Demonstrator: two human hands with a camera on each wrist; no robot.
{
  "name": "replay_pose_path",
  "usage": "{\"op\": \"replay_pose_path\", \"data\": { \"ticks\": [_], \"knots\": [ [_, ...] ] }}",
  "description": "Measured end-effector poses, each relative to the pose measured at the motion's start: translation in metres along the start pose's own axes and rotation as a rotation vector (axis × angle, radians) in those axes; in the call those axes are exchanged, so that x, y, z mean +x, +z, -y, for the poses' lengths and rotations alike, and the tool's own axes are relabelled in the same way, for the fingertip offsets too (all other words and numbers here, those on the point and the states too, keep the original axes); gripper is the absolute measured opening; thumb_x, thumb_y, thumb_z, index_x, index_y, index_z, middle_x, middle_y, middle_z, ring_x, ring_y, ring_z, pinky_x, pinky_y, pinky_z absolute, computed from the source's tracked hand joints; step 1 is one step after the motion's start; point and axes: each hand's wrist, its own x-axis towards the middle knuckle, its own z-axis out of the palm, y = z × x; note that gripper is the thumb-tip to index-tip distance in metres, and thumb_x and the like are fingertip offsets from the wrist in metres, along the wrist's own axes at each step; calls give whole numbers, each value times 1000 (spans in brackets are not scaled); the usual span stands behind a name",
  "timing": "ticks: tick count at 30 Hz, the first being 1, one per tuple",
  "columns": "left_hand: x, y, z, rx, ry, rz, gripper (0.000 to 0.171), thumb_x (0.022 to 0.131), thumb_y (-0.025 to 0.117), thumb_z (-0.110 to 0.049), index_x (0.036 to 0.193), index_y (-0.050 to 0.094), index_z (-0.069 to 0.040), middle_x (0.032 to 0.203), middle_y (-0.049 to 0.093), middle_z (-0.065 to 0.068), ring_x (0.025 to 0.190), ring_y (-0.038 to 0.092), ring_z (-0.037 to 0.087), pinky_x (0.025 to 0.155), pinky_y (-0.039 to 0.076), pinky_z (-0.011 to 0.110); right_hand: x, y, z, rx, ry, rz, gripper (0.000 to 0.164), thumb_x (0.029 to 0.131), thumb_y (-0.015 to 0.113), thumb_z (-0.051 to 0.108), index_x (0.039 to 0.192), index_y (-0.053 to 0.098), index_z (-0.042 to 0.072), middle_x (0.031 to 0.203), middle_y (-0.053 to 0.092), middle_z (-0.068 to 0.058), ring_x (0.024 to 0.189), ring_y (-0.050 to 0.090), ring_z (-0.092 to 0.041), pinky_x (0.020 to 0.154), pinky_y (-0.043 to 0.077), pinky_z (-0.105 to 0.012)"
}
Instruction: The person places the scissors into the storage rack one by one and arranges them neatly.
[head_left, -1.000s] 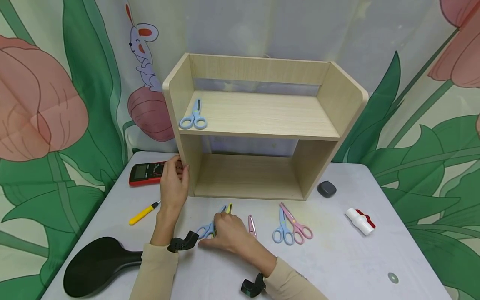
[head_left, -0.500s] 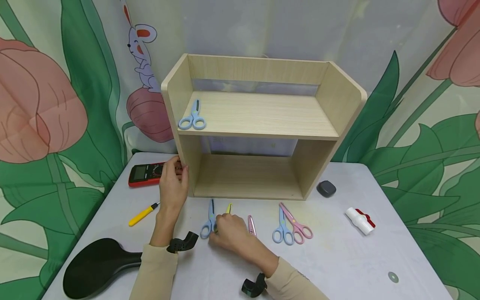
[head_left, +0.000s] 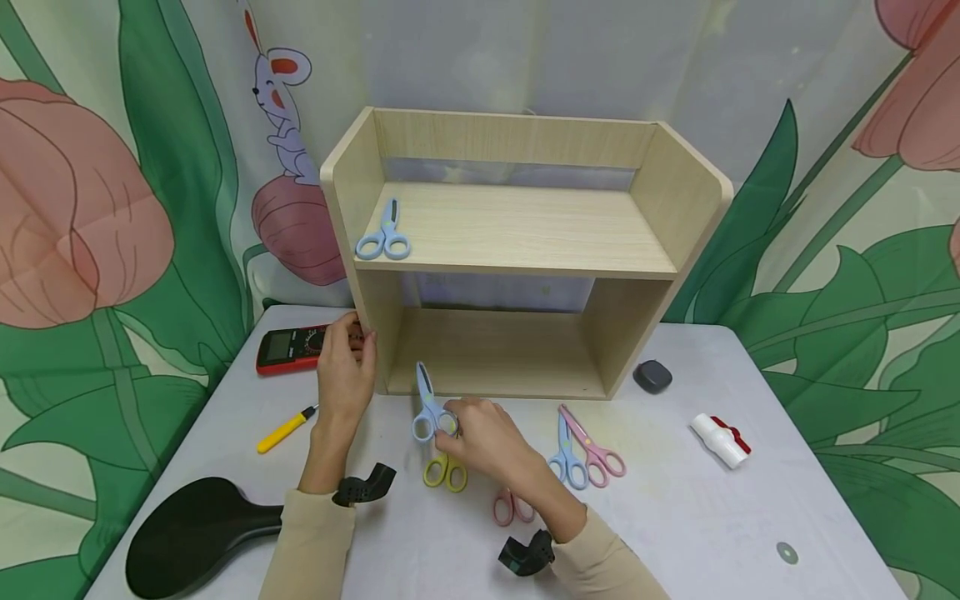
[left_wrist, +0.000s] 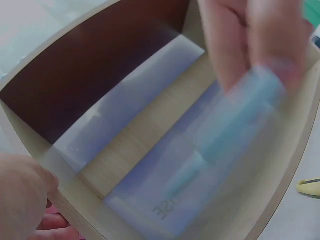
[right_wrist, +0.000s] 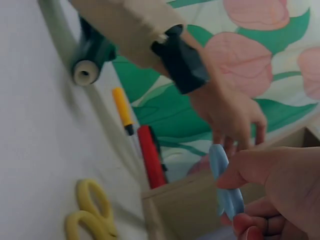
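My right hand [head_left: 483,433] pinches a pair of light blue scissors [head_left: 426,400] by a handle, blades pointing away, just off the table before the wooden shelf [head_left: 517,271]. The right wrist view has its thumb and fingers on the blue handle [right_wrist: 218,162]; in the left wrist view the scissors are blurred. My left hand [head_left: 347,367] rests at the shelf's left side panel with fingers loosely bent, beside a red and black multimeter [head_left: 281,348]. Yellow-handled scissors [head_left: 445,472] lie below my right hand, pink scissors [head_left: 504,507] partly under its wrist.
Blue scissors [head_left: 388,237] lie on the upper shelf. Blue [head_left: 564,454] and pink scissors [head_left: 600,458] cross on the table. A yellow screwdriver [head_left: 283,432], a black paddle-like utensil [head_left: 191,533], a black case [head_left: 652,377], a white-and-red roll [head_left: 720,440] and a small disc [head_left: 787,552] lie around.
My right hand has picked up the blue scissors from the table and raised them toward the shelf, uncovering the yellow handles. The left hand stays at the side panel.
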Motion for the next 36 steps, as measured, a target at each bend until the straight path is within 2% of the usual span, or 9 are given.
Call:
{"op": "replay_pose_path", "data": {
  "ticks": [5, 9, 17, 21, 23, 26, 30, 36],
  "knots": [
    [0, -1, 0, -3, -6, 7, 38, 100, 61, -14, 135, 49, -4, 118, 56, 20, 98, 63, 30, 84, 60, 46, -4, -18, 3, 40, -8, -97, 34, 86, 68, 24, 115, 72, 7, 74, 60, -1, 62, 44, -4, 51, 35, -17],
    [1, -1, 1, -10, 2, 7, 38, 100, 61, -14, 135, 49, -4, 118, 56, 20, 98, 64, 29, 83, 61, 45, -8, -32, 9, 94, -11, -180, 31, 86, 71, 23, 113, 72, 10, 73, 55, 1, 59, 42, -4, 48, 33, -16],
    [0, -2, 1, -12, 15, 8, 39, 100, 60, -14, 136, 48, -4, 119, 56, 20, 98, 63, 28, 82, 61, 44, -9, -55, 18, 123, -207, -438, 27, 80, 74, 10, 107, 70, 8, 72, 51, 1, 61, 48, -10, 54, 39, -13],
    [-1, -1, 2, -4, 11, 9, 40, 100, 61, -14, 136, 48, -4, 119, 56, 20, 98, 64, 29, 83, 61, 45, 0, -71, 23, 126, -292, -534, 27, 79, 74, 6, 106, 70, 5, 71, 52, -1, 59, 48, -11, 54, 39, -12],
    [-1, 0, 2, -1, 8, 11, 40, 100, 61, -14, 137, 47, -4, 120, 56, 20, 97, 64, 29, 83, 61, 45, 6, -81, 26, 114, -307, -565, 26, 79, 74, 7, 105, 70, 3, 71, 52, -1, 60, 47, -10, 54, 39, -14],
    [-2, 2, 2, -1, 16, 13, 40, 100, 60, -13, 137, 47, -3, 119, 56, 20, 97, 64, 29, 82, 61, 45, 18, -98, 29, 75, -289, -602, 25, 81, 74, 9, 104, 70, -1, 69, 52, -3, 60, 47, -11, 53, 40, -18],
    [-3, 2, 2, 9, 29, 11, 39, 100, 60, -13, 136, 48, -2, 119, 56, 21, 97, 65, 30, 81, 61, 45, 40, -121, 31, -10, -209, -605, 26, 84, 72, 17, 102, 72, -1, 67, 54, -4, 62, 48, -15, 54, 39, -25],
    [-2, 0, 1, 18, 24, 1, 39, 100, 61, -13, 136, 48, -4, 119, 56, 20, 97, 64, 30, 82, 61, 45, 83, -144, 30, -102, -65, -511, 28, 84, 68, 25, 99, 74, 2, 68, 60, -5, 69, 55, -23, 62, 43, -34]
  ]
}}
